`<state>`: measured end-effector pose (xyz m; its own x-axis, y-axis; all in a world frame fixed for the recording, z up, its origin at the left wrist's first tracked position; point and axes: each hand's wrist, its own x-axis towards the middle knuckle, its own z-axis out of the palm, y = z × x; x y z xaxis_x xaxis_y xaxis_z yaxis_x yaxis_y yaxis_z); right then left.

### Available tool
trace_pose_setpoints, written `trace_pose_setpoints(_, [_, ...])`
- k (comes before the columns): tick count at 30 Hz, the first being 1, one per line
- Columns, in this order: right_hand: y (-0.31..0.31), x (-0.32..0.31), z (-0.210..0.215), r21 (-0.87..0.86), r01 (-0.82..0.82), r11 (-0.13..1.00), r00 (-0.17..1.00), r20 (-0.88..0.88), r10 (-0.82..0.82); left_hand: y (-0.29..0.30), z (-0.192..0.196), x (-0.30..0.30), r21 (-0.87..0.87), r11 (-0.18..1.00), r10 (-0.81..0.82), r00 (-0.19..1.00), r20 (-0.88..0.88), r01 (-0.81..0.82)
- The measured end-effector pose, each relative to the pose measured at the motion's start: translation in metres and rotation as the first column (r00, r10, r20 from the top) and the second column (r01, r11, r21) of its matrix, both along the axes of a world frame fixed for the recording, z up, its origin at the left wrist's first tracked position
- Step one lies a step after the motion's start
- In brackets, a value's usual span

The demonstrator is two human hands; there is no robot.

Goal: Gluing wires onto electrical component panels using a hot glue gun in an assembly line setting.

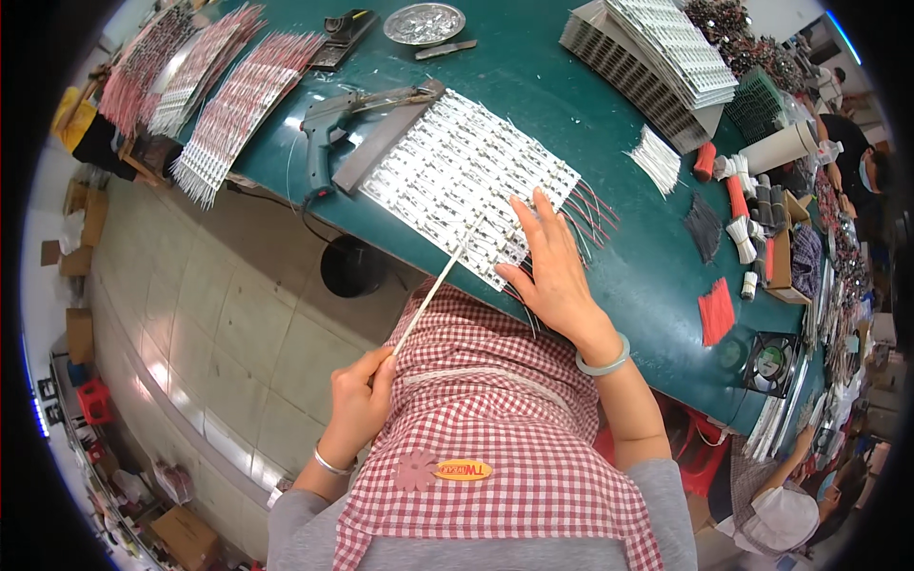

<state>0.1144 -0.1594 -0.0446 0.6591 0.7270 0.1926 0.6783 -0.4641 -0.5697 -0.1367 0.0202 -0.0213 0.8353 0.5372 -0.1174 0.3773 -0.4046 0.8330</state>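
A white panel of small circuit boards point(447, 162) lies on the green table, with red and dark wires point(592, 211) sticking out along its right edge. My left hand point(362, 395), fingers closed, grips a thin whitish stick point(424, 312). The stick's far end meets the panel near its front edge. Spread fingers of my right hand point(552, 271) rest on the panel's right side, and that hand holds nothing. Along the panel's left edge runs a dark grey bar point(386, 147). Beside the bar is a green pistol-shaped soldering gun point(326, 133).
Wired board panels point(243, 105) lie at the far left. A round metal dish point(425, 24) sits at the back. Stacked panels point(657, 67) stand far right, near white wires point(655, 160), black wires point(704, 226), red wires point(716, 312) and a small fan point(769, 364). Co-workers point(776, 519) sit to the right.
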Motion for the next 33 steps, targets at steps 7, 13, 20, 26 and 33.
trace_pose_setpoints(7, [-0.002, 0.002, 0.001, 0.010, 0.018, 1.000, 0.999, -0.040, -0.017, 0.000, -0.006, 0.020, 0.002, 1.000, -0.009, 1.000, 0.024, 0.009])
trace_pose_setpoints(13, [-0.002, 0.002, 0.001, 0.012, 0.023, 1.000, 1.000, -0.022, -0.023, -0.009, -0.003, 0.039, -0.070, 0.997, -0.017, 1.000, 0.020, 0.018])
trace_pose_setpoints(20, [-0.001, 0.003, 0.000, 0.051, 0.019, 0.999, 1.000, -0.021, -0.018, -0.012, -0.002, 0.084, -0.115, 0.992, -0.046, 0.997, 0.065, 0.053])
trace_pose_setpoints(26, [0.000, 0.003, 0.001, 0.056, 0.036, 0.998, 0.998, -0.055, -0.033, -0.010, -0.011, 0.114, -0.074, 0.994, -0.073, 0.993, 0.094, 0.080])
trace_pose_setpoints(33, [-0.002, 0.006, 0.008, 0.037, 0.036, 0.999, 0.994, -0.101, -0.032, -0.014, -0.010, 0.137, -0.037, 0.995, -0.088, 0.994, 0.067, 0.091])
